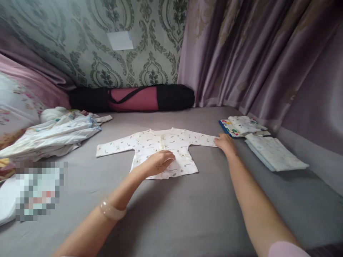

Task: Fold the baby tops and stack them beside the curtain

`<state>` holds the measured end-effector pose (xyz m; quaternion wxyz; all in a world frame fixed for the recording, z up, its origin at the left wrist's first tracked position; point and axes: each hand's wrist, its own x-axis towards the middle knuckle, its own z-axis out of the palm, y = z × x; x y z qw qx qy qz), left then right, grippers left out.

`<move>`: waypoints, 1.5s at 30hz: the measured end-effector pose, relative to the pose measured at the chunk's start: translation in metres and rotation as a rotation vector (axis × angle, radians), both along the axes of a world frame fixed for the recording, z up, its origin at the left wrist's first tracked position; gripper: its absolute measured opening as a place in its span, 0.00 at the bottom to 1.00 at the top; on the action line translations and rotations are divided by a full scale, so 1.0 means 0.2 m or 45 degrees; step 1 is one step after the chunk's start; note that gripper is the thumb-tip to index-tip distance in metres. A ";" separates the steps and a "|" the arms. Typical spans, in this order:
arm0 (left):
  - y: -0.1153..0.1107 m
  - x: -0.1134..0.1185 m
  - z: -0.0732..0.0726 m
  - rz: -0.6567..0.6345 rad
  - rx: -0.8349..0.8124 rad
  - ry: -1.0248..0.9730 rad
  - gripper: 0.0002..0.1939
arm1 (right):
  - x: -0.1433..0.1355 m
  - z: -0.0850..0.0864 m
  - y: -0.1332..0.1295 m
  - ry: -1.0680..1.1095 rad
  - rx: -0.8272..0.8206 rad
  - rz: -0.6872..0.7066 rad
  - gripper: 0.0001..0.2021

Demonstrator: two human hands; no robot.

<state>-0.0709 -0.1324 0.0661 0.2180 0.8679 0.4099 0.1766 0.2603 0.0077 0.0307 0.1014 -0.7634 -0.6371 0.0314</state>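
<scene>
A small white long-sleeved top (pixel 177 142) with a tiny print lies spread flat on the grey sheet, both sleeves stretched out sideways. My right hand (pixel 225 144) is at the cuff of the right-hand sleeve, its fingers closed on the cloth. Over the lower middle of the top is my left hand (pixel 162 162), fingers bent and drawn together; what they hold, if anything, is hidden. A pale bangle (pixel 112 210) circles my left wrist.
Folded clothes (pixel 276 153) and a smaller stack (pixel 245 125) lie at the right. Rumpled clothes (pixel 59 134) are heaped at the left. A black and pink rolled bag (pixel 134 99) lies along the wall, beside purple curtains (pixel 227 53).
</scene>
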 end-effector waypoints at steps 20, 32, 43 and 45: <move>0.76 0.25 -0.30 0.148 -0.024 0.105 0.31 | 0.05 0.09 0.15 0.865 0.106 -0.138 0.07; 0.80 0.24 -0.28 0.146 -0.192 0.236 0.41 | -0.21 0.35 0.14 1.837 0.263 -0.235 0.06; 0.85 0.29 -0.15 0.219 -0.179 0.378 0.44 | -0.62 0.41 0.10 1.937 0.146 -0.023 0.05; 0.85 0.30 -0.14 0.243 -0.178 0.377 0.44 | -0.70 0.39 0.10 1.912 0.096 -0.007 0.05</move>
